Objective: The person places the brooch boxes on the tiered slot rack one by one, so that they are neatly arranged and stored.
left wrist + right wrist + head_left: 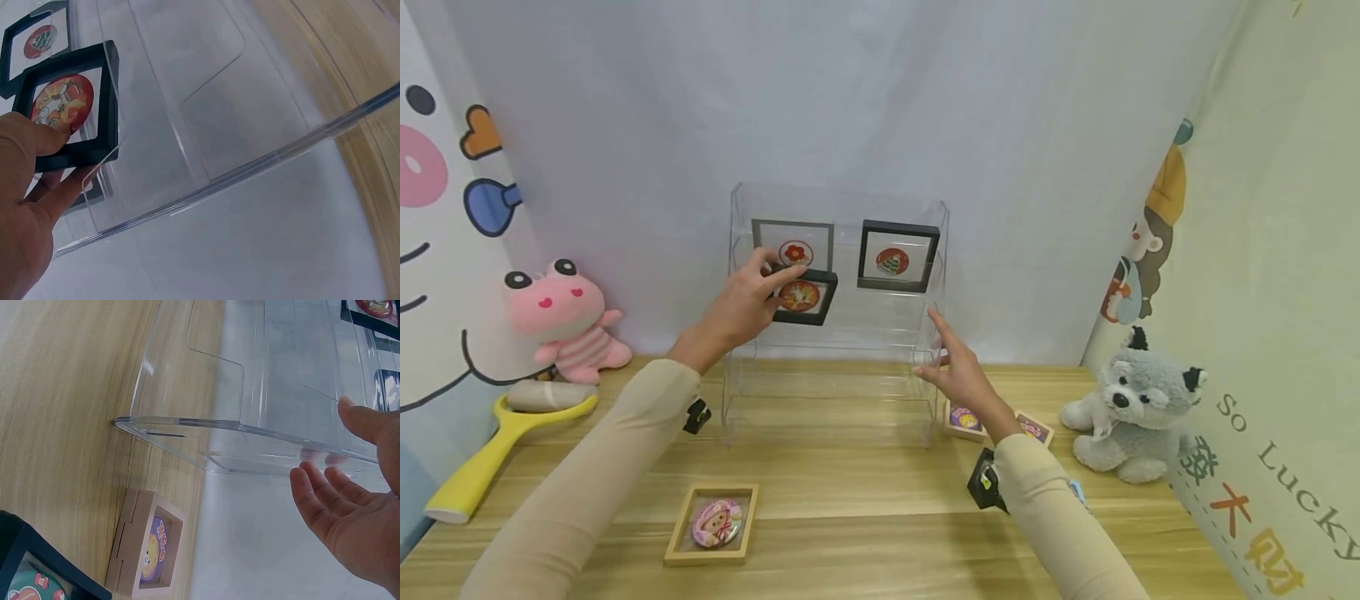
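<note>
A clear acrylic tiered display rack (835, 383) stands on the wooden table. My left hand (741, 300) pinches a black square frame with a round red and orange badge (800, 296), thumb in front and fingers behind, at the rack's upper left. Behind it, a dark-edged frame with a red flower badge (795, 252) is partly covered. On the same upper tier at right rests a black frame with a Christmas tree badge (892, 260). My right hand (350, 506) is beside the rack's right side panel, fingers relaxed and apart, thumb and fingers on either side of its edge.
A light wooden frame with a pink badge (717, 523) lies front left. Small framed badges (964, 419) sit right of the rack, partly behind my right arm. A yellow-handled roller (497, 450) and pink frog plush (568, 321) are left; a grey dog plush (1131, 408) sits right.
</note>
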{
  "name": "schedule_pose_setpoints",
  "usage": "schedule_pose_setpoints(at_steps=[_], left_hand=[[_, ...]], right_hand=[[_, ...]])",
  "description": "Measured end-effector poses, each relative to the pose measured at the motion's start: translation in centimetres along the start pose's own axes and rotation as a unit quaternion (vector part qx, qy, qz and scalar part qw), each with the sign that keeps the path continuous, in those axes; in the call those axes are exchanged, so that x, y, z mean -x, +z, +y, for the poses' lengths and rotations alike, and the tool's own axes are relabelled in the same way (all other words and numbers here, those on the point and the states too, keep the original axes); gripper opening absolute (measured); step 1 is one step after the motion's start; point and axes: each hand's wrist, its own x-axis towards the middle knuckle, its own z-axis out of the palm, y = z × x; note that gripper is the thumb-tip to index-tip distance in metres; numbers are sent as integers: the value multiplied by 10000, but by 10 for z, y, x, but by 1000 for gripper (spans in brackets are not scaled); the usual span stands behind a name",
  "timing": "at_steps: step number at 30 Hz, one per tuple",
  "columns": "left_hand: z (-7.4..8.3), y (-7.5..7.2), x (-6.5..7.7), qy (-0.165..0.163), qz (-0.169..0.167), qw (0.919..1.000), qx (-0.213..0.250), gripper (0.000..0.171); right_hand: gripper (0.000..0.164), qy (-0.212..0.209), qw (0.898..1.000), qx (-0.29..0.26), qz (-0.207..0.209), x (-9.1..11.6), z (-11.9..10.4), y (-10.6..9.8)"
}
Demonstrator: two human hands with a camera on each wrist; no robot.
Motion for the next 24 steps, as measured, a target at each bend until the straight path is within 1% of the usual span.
schedule_pose_setpoints(at_steps=[4,8,12,15,18,24], left_hand=[[1,4,2,46,-38,9999,-157,53],[2,6,2,-17,-14,10000,-92,53],[2,8,0,-169,-113,9998,-38,54],[1,10,-1,-286,-116,9995,77,54],[-1,11,1,-419,-105,9987,254,55],[-6,11,7,-700,-105,9964,462,53]], right_hand=[[95,-10,10000,3,-4,1,0,0],[94,-11,10000,-10,-2,0,1,0],[94,-9,10000,-37,-9,-1,3,0],[94,-36,10000,-25,4,-2,5,-1],[94,-19,10000,-72,-13,-2,5,0],[95,18,9999,-105,-37,-1,3,0]])
